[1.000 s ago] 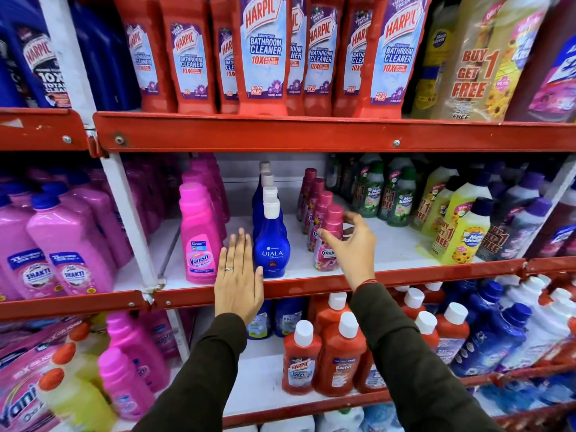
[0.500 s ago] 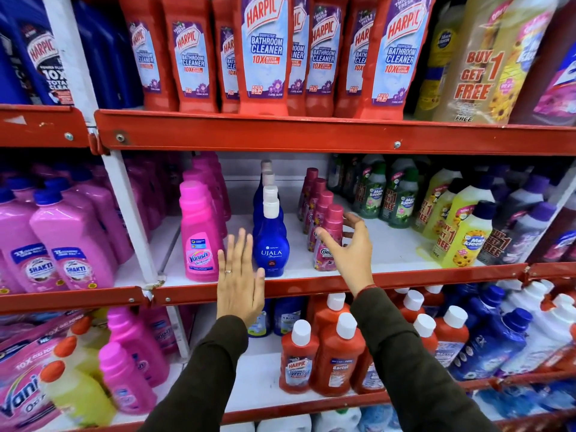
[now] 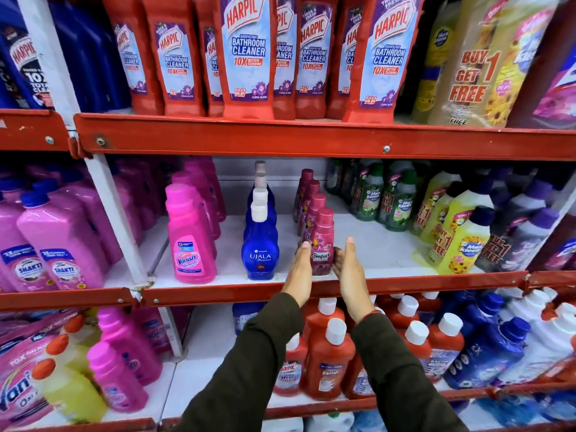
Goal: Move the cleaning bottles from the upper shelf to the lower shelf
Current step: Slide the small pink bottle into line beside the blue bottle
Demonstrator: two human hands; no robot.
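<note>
Moved in from the shelf edge: left hand [image 3: 300,269] and right hand [image 3: 349,269], now cupping the front Comfort bottle [image 3: 322,244] between them. Pressed against its sides, bottle upright on the upper shelf [image 3: 389,254]. Nothing visibly transferred to the lower shelf [image 3: 199,381] yet.

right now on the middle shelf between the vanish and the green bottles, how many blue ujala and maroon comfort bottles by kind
blue Ujala bottles: 4
maroon Comfort bottles: 4, the front one between the left hand and right hand
total: 8
</note>
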